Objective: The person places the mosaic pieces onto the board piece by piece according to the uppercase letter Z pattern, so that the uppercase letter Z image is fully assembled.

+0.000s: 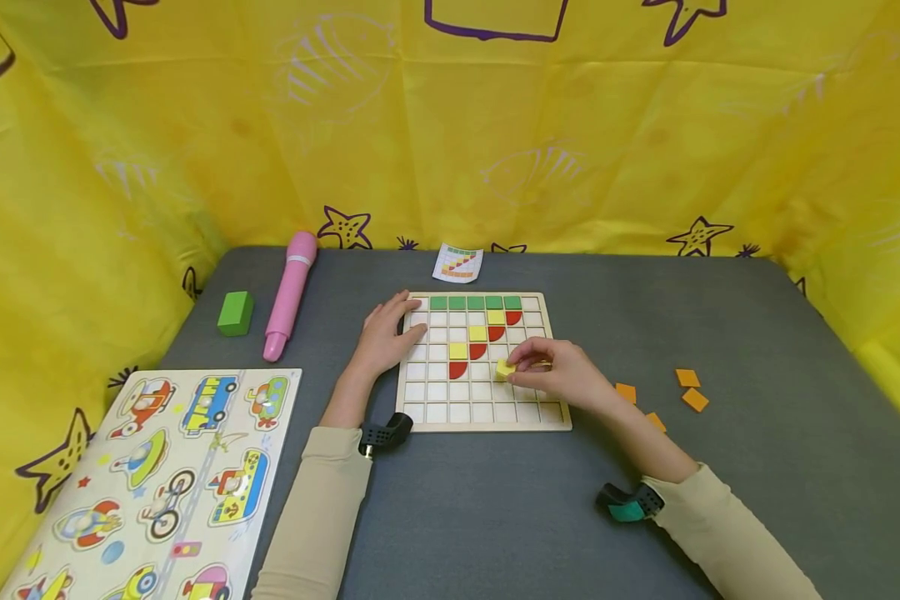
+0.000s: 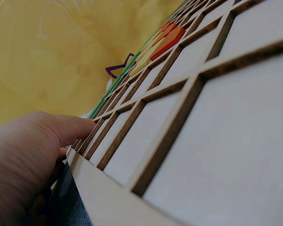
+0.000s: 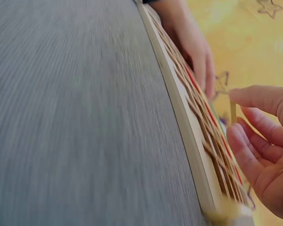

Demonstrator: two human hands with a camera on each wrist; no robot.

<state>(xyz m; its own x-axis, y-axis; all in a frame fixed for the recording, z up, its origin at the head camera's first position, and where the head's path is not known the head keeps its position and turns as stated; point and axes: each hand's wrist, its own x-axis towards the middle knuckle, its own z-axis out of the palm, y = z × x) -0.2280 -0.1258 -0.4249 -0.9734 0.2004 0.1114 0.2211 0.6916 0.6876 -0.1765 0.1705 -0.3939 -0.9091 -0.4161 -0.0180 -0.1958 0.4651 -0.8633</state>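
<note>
A square wooden grid board (image 1: 438, 412) lies on the table with green, yellow and red tiles in some of its cells. Green squares (image 1: 457, 302) line its top row, and yellow squares (image 1: 458, 351) step down diagonally beside red quarter-round tiles (image 1: 477, 351). At the board's upper left edge rests my left hand (image 1: 384, 335), fingers stretched, fingertips over the rim. My right hand (image 1: 558, 369) pinches a yellow square tile (image 3: 233, 112) between thumb and finger, over the right-middle cells. A small printed card (image 1: 458, 264) with a similar coloured pattern lies behind the board.
Several orange tiles (image 1: 687, 377) lie right of the board, some partly behind my right forearm. To the left are a pink toy microphone (image 1: 290, 297), a green block (image 1: 236, 313) and a vehicle picture puzzle (image 1: 157, 450). A yellow curtain (image 1: 450, 150) hangs behind the table.
</note>
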